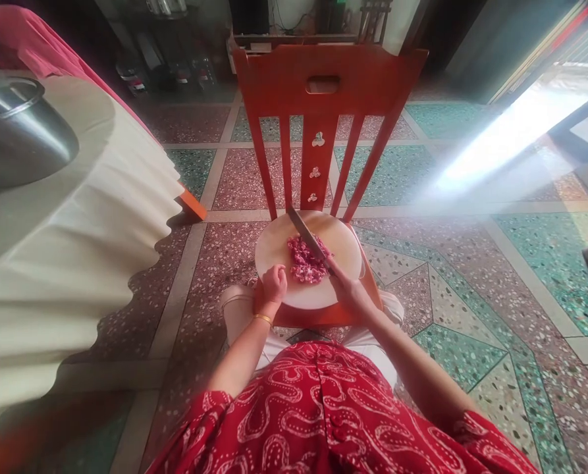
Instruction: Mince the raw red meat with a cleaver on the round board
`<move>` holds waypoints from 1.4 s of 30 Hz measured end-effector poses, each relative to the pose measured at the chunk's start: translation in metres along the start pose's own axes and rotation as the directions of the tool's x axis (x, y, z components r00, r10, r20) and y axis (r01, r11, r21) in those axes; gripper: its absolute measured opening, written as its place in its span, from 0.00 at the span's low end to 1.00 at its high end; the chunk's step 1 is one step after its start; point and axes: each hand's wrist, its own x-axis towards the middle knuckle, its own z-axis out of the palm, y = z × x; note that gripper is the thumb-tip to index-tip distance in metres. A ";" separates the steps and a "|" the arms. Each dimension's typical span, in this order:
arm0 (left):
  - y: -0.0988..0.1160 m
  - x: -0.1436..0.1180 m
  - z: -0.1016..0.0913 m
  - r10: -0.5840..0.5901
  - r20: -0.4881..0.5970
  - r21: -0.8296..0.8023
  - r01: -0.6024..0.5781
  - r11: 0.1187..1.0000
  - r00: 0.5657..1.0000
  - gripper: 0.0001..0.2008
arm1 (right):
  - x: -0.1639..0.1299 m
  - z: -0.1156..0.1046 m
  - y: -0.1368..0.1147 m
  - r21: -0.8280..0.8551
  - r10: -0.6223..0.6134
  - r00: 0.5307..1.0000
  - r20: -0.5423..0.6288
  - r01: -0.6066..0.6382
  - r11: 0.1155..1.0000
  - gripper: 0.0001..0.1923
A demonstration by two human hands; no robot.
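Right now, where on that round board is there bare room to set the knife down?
On the cutting board, the far-left arc between the rim and the minced meat is bare, as is the near strip between the left hand and right hand. The centre is crowded: the knife lies across the meat.

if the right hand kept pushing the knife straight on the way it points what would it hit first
Probably the chair back: the knife in the right hand points over the minced meat towards its slats, though depth is unclear.

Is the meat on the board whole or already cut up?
Cut up: the meat lies as a heap of small pink bits on the round board, with the knife blade resting across it.
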 end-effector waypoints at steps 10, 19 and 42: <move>0.000 0.001 0.001 0.045 -0.041 0.016 -0.044 0.999 0.998 0.10 | 0.005 -0.005 0.003 0.008 0.033 0.999 -0.038 -0.032 0.999 0.27; -0.004 0.001 0.004 0.088 -0.045 0.004 -0.088 0.996 0.995 0.10 | 0.010 -0.005 0.010 0.032 0.060 0.995 -0.080 -0.058 0.998 0.27; 0.002 0.001 -0.002 0.098 -0.020 0.034 -0.097 0.995 0.995 0.10 | 0.028 -0.007 0.015 0.070 0.078 0.994 -0.071 -0.073 0.995 0.29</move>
